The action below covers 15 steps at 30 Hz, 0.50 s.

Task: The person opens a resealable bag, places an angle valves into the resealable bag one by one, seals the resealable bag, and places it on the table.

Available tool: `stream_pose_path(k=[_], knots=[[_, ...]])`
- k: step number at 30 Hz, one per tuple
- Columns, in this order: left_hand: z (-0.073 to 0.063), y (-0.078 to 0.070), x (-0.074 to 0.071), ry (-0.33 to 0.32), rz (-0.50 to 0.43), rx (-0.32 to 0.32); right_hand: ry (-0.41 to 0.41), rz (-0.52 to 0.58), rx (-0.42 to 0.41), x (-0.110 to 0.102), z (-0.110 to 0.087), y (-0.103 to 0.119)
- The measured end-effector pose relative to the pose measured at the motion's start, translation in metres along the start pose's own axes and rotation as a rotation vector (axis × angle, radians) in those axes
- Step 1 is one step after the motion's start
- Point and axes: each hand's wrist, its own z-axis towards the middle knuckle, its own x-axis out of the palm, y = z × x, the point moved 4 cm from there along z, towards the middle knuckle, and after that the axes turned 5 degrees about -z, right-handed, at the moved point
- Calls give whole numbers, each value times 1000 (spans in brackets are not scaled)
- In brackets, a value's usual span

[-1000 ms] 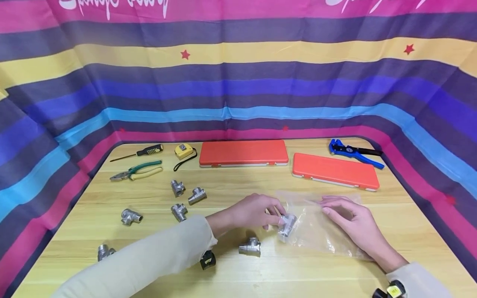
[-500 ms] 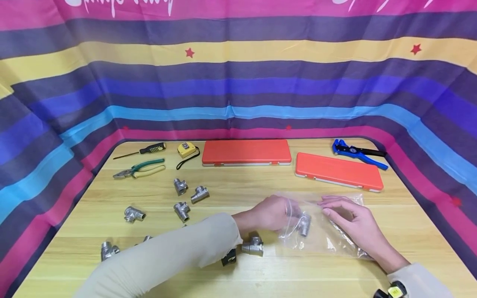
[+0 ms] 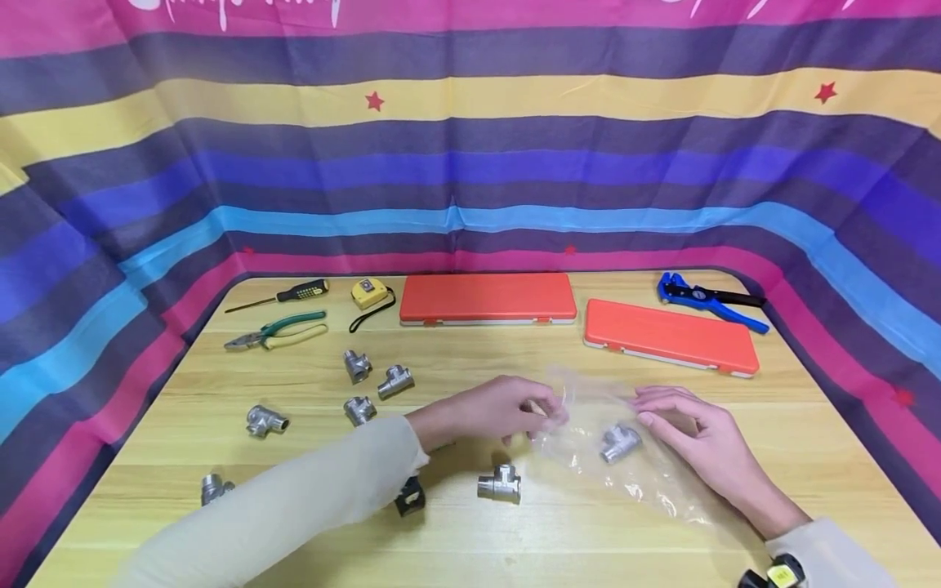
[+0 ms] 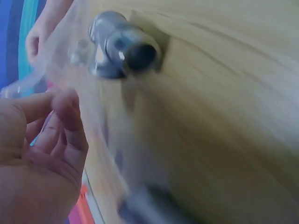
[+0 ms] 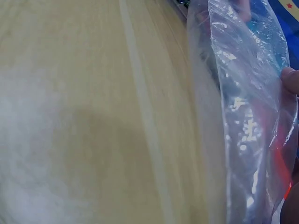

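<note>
Striped cloth backdrop (image 3: 456, 173) in pink, purple, yellow and blue across the upper half of the frame, above a pale wood-grain desk (image 3: 456, 547). Right of centre, a clear plastic bag (image 3: 581, 437), with one silvery metal tee fitting (image 3: 621, 443) visible through the film. Right hand (image 3: 694, 437) at the bag's upper right, with film pinched between thumb and fingers. Left hand (image 3: 507, 406) at the bag's left end, fingers loosely bent, without any fitting in hold; cannot tell whether nipping the film.

Apparently midway through bagging fittings, with one inside and several loose: a lone tee fitting (image 3: 500, 484) at lower centre, three more left of centre, two farther left. Next move probably calls for drawing the left hand clear without dragging the film, keeping the mouth spread with the right, then fetching the lone tee fitting, just beside the bag.

White cursive lettering (image 3: 243, 10) along the upper edge, cut off by the frame, impossible to read whole. Yellow label (image 3: 782, 576) at lower right, on a black wrist-worn device, too small to make out. No legible brand on the yellow tape measure (image 3: 368, 292) at upper left or the long red plastic case (image 3: 488, 296) at centre.
</note>
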Motion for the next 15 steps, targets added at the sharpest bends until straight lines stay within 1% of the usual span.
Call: stream_pose_path(k=[2,4,6,9,12,15], knots=[[-14,5,-10,-22,41,8,5,2,3,0,-1,-1],[-31,9,-17,-20,96,12,13,-2,6,0,-1,0],[-49,12,-20,2,160,13,21,-7,5,0,-1,1],[-71,17,-18,58,243,-1,30,-8,8,-1,-1,5],[-82,21,-12,91,310,-2,27,-22,23,0,-2,9],[-84,24,-6,84,355,11,25,-23,33,4,-3,12]])
